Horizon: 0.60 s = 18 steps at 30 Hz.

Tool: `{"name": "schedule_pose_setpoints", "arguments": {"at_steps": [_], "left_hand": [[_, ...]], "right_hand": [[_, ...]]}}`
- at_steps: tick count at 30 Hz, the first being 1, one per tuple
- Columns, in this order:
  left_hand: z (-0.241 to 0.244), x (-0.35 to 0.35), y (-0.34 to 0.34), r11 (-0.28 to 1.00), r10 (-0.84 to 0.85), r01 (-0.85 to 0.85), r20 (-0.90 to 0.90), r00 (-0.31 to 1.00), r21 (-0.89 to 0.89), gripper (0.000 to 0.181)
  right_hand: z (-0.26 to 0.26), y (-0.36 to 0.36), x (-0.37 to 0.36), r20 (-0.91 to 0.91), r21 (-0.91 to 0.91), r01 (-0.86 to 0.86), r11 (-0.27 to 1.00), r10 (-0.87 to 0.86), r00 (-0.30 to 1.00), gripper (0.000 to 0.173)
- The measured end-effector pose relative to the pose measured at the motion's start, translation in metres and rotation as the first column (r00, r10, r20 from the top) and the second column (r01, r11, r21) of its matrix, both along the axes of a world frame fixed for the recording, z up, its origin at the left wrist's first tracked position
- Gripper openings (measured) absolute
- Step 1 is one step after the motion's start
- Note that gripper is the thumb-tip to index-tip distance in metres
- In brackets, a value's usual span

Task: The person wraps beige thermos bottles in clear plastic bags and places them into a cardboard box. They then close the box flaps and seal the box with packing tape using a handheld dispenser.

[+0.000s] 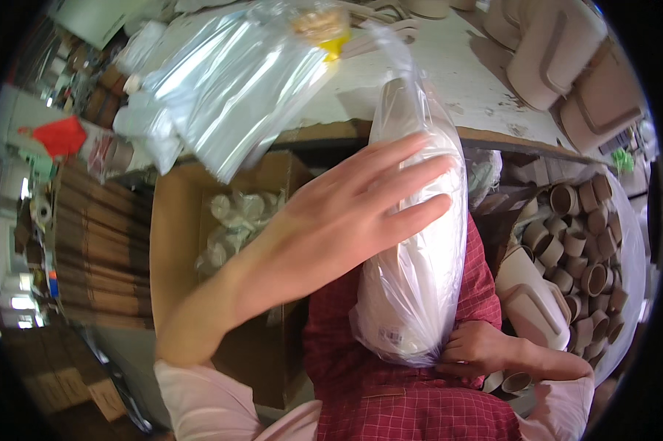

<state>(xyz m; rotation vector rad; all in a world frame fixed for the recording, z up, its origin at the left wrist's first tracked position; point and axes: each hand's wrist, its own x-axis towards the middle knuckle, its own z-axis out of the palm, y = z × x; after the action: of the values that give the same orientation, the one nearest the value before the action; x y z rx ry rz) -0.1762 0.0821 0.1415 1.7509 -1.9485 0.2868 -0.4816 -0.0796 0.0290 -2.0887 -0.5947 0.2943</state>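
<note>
Across my lap lies a long pale container (419,264) inside a clear plastic bag, its far end leaning on the worktable's edge. My left hand (364,204) is spread over the upper part of the bag, fingers apart, palm down. The bag's near end is bunched at my right hand (469,350), whose fingers are curled on the gathered plastic. A twisted tail of plastic sticks up from the far end. Beyond my left hand, a stack of clear plastic bags (237,82) hangs over the table edge.
An open cardboard box (177,220) holding bagged items stands at the left. At the right, a plastic-lined container holds many beige cups (593,278) and a beige handled vessel (532,300). More beige vessels (551,55) stand on the worktable (452,49). Brown cartons (105,242) are stacked far left.
</note>
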Motion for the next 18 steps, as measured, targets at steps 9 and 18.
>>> {"name": "schedule_pose_setpoints", "arguments": {"at_steps": [9,18], "left_hand": [[0.071,0.006,0.151,0.85,0.26,-0.159,-0.137,0.956,0.503,0.03],[-0.009,-0.038,0.356,-0.142,0.978,-0.46,0.195,0.07,0.877,0.041]], "right_hand": [[0.015,-0.019,0.013,-0.164,-0.108,0.48,0.871,-0.492,0.855,0.017],[0.003,-0.014,0.072,-0.347,-0.194,0.335,0.922,-0.384,0.856,0.011]]}}
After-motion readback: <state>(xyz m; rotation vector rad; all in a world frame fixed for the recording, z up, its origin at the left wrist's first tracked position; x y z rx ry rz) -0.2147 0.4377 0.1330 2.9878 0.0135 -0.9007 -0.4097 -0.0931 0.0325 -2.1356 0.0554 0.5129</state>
